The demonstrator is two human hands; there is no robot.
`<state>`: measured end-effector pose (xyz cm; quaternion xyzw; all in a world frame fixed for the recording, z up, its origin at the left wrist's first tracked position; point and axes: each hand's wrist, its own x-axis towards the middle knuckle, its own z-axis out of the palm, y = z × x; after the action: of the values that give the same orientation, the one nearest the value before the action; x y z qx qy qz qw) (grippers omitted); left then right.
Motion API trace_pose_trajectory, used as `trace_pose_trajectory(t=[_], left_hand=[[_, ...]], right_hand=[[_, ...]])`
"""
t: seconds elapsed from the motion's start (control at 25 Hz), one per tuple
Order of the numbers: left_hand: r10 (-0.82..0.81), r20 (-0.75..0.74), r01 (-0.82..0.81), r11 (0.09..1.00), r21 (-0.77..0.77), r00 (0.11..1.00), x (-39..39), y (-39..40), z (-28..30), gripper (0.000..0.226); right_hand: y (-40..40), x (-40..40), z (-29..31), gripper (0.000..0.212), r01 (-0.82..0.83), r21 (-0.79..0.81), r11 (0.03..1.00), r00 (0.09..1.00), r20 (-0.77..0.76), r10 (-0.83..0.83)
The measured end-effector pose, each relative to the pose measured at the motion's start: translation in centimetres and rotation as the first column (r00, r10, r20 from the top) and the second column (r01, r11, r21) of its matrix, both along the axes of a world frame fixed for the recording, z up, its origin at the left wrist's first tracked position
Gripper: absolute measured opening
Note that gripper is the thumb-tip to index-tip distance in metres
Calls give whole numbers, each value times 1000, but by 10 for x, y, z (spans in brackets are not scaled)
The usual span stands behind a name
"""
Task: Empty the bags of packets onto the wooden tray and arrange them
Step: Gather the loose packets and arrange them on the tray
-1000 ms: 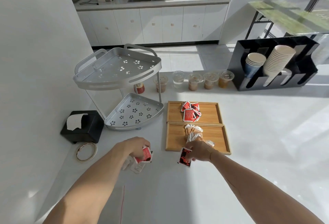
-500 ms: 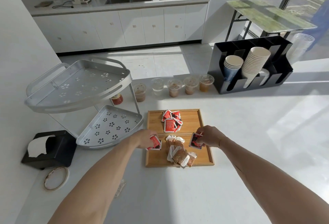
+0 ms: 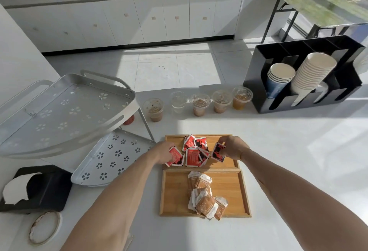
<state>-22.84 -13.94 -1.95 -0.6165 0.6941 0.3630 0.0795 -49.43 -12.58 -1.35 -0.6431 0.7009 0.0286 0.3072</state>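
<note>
Two wooden trays lie end to end on the white counter. The far tray [image 3: 229,164] holds a heap of red packets [image 3: 194,151]. The near tray [image 3: 175,193] holds a heap of brown packets [image 3: 206,197]. My left hand [image 3: 164,150] is over the far tray's left edge, shut on a red packet [image 3: 175,156]. My right hand [image 3: 233,147] is over the far tray's right part, pinching another red packet [image 3: 218,152] that is tilted on edge. A scrap of clear bag [image 3: 128,240] shows under my left forearm.
A silver two-tier corner rack [image 3: 65,111] stands left of the trays. A black tissue box [image 3: 39,189] and a tape roll [image 3: 44,227] lie at the near left. Several lidded drink cups [image 3: 200,104] line the counter's far edge beside a black cup organiser [image 3: 302,73].
Both hands moved forward from the near counter over the near tray to the far tray, each carrying a red packet. The view shifted forward and to the right.
</note>
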Motion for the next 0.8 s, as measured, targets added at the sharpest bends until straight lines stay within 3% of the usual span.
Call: trace_pose_trajectory(t=[0.2,0.52,0.8], left_hand=[[-43,69,45,999,-21,997,-6,-27,-14,29],[-42,70,49,993,-103,997,-16,-26,-28,37],[-55,157,91,968,-234,986,-20,-12,-29,52]], right_hand=[[-26,5,-19,22,-69,47,997,996,-58,71],[-31,0,-40,14,-56,-20,998,974,-222,50],[-14,5,-48,36,-39,-133,990,968,-250,4]])
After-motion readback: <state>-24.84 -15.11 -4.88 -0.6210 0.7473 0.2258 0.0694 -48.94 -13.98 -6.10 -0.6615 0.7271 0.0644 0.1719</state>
